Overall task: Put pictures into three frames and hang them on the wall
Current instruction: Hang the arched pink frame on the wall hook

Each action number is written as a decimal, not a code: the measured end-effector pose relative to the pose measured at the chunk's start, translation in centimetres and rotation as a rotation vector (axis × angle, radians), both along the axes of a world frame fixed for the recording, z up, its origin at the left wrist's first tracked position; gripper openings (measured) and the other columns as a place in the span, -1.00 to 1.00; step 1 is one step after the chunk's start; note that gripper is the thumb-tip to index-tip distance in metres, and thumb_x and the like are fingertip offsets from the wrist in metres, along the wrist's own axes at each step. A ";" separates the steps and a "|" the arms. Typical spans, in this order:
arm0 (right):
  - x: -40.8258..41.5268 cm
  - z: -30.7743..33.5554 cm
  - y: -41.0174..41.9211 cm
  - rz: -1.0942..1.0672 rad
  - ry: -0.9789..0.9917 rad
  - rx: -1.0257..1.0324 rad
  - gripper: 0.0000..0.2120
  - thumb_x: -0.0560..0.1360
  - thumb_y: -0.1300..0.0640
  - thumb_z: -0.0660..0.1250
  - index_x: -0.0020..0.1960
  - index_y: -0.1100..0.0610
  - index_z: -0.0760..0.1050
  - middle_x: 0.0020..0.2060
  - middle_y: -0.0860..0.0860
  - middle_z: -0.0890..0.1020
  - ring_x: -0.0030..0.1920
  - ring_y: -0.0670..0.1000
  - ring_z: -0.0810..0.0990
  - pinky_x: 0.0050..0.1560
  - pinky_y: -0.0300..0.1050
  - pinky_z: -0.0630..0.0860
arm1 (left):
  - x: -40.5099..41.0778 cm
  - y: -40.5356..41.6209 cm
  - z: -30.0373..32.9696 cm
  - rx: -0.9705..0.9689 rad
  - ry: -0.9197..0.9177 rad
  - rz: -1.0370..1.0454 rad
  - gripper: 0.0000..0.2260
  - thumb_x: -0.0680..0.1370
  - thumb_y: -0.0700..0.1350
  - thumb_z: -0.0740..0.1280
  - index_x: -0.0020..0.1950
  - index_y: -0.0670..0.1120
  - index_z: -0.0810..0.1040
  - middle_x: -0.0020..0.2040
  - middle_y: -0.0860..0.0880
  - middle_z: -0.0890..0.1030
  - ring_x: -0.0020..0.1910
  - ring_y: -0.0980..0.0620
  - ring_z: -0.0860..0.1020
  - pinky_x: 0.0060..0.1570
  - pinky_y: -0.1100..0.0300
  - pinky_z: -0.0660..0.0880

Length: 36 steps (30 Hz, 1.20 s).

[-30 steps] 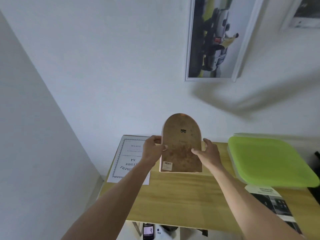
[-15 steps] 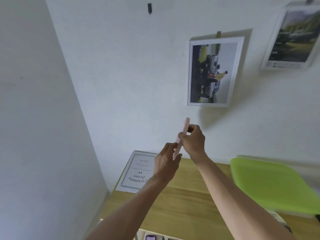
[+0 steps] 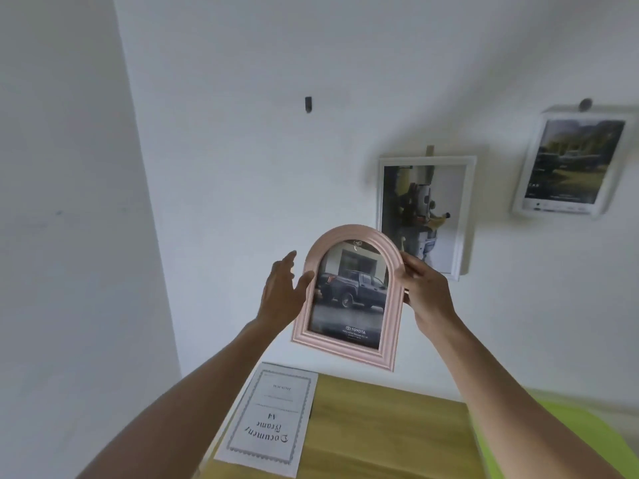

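White wall, free hook (image 3: 308, 104) up left, two frames already hung. Pink frame (image 3: 349, 299) in mid-air above desk (image 3: 380, 426); right hand (image 3: 423, 292) pinches its right edge, left hand (image 3: 281, 292) spread, thumb on left edge. Looks light, stiff, glazing fragile; grip side rails

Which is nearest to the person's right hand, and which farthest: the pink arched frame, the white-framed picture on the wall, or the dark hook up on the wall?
From the right hand:
1. Pink arched frame, gripped by its right edge.
2. White-framed picture, on the wall just above the hand.
3. Dark hook, high on the wall, up and to the left.
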State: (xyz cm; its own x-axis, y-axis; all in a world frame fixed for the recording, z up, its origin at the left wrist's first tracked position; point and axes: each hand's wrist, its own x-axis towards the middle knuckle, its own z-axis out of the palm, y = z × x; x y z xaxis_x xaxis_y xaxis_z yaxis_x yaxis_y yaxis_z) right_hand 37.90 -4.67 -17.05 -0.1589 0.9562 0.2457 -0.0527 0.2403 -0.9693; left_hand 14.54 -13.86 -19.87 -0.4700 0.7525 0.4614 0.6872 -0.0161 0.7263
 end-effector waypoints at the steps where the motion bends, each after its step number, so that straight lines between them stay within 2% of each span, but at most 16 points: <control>1: -0.4 0.6 0.6 0.006 -0.005 0.019 -0.71 0.57 0.16 0.38 0.26 -0.05 0.61 0.10 -0.11 0.66 0.15 0.06 0.61 0.26 0.13 0.54 | -0.9 0.5 1.2 -0.004 -0.055 -0.034 -0.51 0.59 0.13 0.29 0.48 -0.01 0.35 0.29 0.00 0.50 0.13 0.05 0.57 0.04 0.22 0.49; 3: -1.6 1.7 1.8 0.016 -0.036 0.062 -0.72 0.57 0.12 0.38 0.26 -0.05 0.61 0.10 -0.13 0.67 0.16 0.05 0.61 0.30 0.14 0.52 | -2.4 1.2 3.4 0.002 -0.080 -0.105 -0.65 0.58 0.10 0.32 0.33 0.03 0.50 0.14 0.07 0.62 0.00 0.12 0.62 -0.05 0.27 0.47; 6: -3.8 3.3 3.6 0.003 -0.090 0.136 -0.73 0.57 0.04 0.37 0.27 -0.07 0.59 0.14 -0.11 0.67 0.17 0.06 0.61 0.29 0.14 0.52 | -4.8 2.6 5.7 0.056 -0.149 -0.171 -0.78 0.56 -0.02 0.39 0.19 0.02 0.61 -0.07 0.09 0.67 -0.11 0.12 0.62 -0.04 0.19 0.52; 9: -6.4 4.8 5.4 -0.029 -0.176 0.258 -0.68 0.60 0.01 0.32 0.34 -0.04 0.53 0.20 -0.08 0.64 0.20 0.02 0.59 0.15 -0.11 0.54 | -7.8 4.5 7.8 0.103 -0.212 -0.189 -0.80 0.53 -0.08 0.43 0.14 -0.02 0.62 -0.11 0.09 0.67 -0.15 0.12 0.61 -0.10 0.19 0.51; 11: -7.9 5.8 6.1 -0.058 -0.321 0.390 -0.62 0.61 -0.06 0.27 0.42 -0.05 0.44 0.23 -0.08 0.61 0.20 0.01 0.58 0.09 -0.14 0.56 | -9.4 5.8 9.2 0.109 -0.197 -0.164 -0.81 0.52 -0.10 0.43 0.13 -0.03 0.63 -0.14 0.06 0.67 -0.19 0.11 0.59 -0.13 0.19 0.47; 13: -10.0 7.2 6.8 -0.063 -0.445 0.459 -0.56 0.60 -0.08 0.28 0.46 -0.10 0.34 0.20 -0.13 0.54 0.20 -0.04 0.52 0.23 -0.03 0.51 | -11.4 7.2 10.8 0.120 -0.133 -0.124 -0.80 0.52 -0.08 0.41 0.15 -0.02 0.61 -0.14 0.06 0.66 -0.18 0.09 0.58 -0.13 0.19 0.47; 14: -11.0 8.0 7.1 -0.056 -0.475 0.478 -0.53 0.59 -0.04 0.31 0.47 -0.10 0.31 0.13 -0.14 0.51 0.17 -0.06 0.49 0.24 -0.07 0.45 | -12.2 7.9 11.7 0.121 -0.096 -0.107 -0.78 0.53 -0.07 0.40 0.16 -0.02 0.60 -0.12 0.07 0.66 -0.15 0.08 0.60 -0.11 0.18 0.49; 16: -12.7 9.7 8.0 -0.062 -0.509 0.532 -0.53 0.60 0.06 0.32 0.48 -0.07 0.31 0.01 -0.07 0.51 0.08 -0.04 0.51 0.12 -0.17 0.39 | -13.7 9.1 13.4 0.124 -0.034 -0.088 -0.76 0.54 -0.04 0.38 0.20 -0.02 0.58 -0.07 0.07 0.65 -0.10 0.07 0.61 -0.10 0.21 0.50; 18: -14.3 11.5 9.2 -0.105 -0.511 0.574 -0.57 0.60 0.12 0.30 0.45 -0.06 0.35 -0.05 0.03 0.55 0.02 0.01 0.57 0.00 -0.17 0.41 | -15.0 10.2 14.8 0.148 0.019 -0.081 -0.73 0.53 0.01 0.38 0.20 -0.01 0.57 -0.04 0.07 0.65 -0.08 0.08 0.60 -0.16 0.28 0.45; 22: -17.3 15.0 11.9 -0.161 -0.427 0.573 -0.55 0.57 0.14 0.33 0.43 -0.09 0.39 0.08 0.02 0.60 0.06 0.04 0.58 0.19 -0.02 0.51 | -17.1 12.4 17.5 0.250 0.100 -0.062 -0.69 0.50 0.04 0.43 0.19 -0.05 0.57 0.01 0.02 0.62 -0.07 0.03 0.58 -0.08 0.26 0.42; 24: -18.3 16.6 12.6 -0.171 -0.369 0.582 -0.51 0.57 0.20 0.35 0.45 -0.07 0.36 0.12 -0.05 0.57 0.07 -0.02 0.56 0.17 -0.13 0.45 | -18.0 13.5 18.8 0.278 0.087 -0.056 -0.66 0.51 0.01 0.43 0.24 -0.07 0.55 0.01 -0.01 0.62 -0.07 0.01 0.57 -0.07 0.23 0.40; 26: -19.1 17.7 13.0 -0.216 -0.359 0.633 -0.50 0.56 0.23 0.37 0.44 -0.06 0.36 0.08 -0.05 0.59 0.04 -0.04 0.55 0.09 -0.24 0.38 | -18.8 14.6 19.9 0.301 0.061 -0.071 -0.60 0.50 -0.02 0.44 0.32 -0.03 0.49 -0.03 -0.01 0.62 -0.08 0.00 0.58 -0.06 0.22 0.42; 30: -20.8 18.8 15.0 -0.329 -0.391 0.743 -0.54 0.55 0.22 0.38 0.40 -0.06 0.43 0.02 0.03 0.62 0.00 0.01 0.59 0.05 -0.29 0.38 | -20.4 16.5 21.1 0.346 0.082 -0.098 -0.55 0.49 -0.04 0.44 0.36 0.04 0.47 0.00 -0.04 0.64 -0.06 -0.01 0.58 0.03 0.14 0.50; 33: -21.3 18.7 16.6 -0.402 -0.431 0.777 -0.51 0.55 0.21 0.39 0.42 -0.10 0.43 0.04 0.07 0.57 -0.04 -0.09 0.56 0.03 -0.57 0.29 | -21.0 17.6 21.3 0.356 0.140 -0.088 -0.56 0.50 0.00 0.43 0.37 0.07 0.48 0.03 -0.05 0.59 -0.03 -0.02 0.58 0.07 0.14 0.48; 34: -21.5 18.6 17.0 -0.415 -0.430 0.786 -0.50 0.54 0.23 0.38 0.42 -0.11 0.44 0.03 0.08 0.57 -0.06 -0.16 0.54 0.06 -0.59 0.29 | -21.2 18.0 21.3 0.362 0.150 -0.092 -0.57 0.50 0.01 0.43 0.36 0.08 0.49 0.02 -0.05 0.58 -0.03 -0.03 0.58 0.08 0.12 0.49; 36: -21.8 18.4 17.7 -0.441 -0.410 0.786 -0.49 0.54 0.25 0.36 0.42 -0.12 0.44 0.01 0.09 0.56 -0.07 -0.27 0.47 0.22 -0.39 0.37 | -21.5 18.5 21.5 0.370 0.174 -0.106 -0.65 0.50 0.00 0.41 0.28 0.10 0.54 -0.04 -0.05 0.56 -0.07 -0.04 0.57 0.03 0.13 0.50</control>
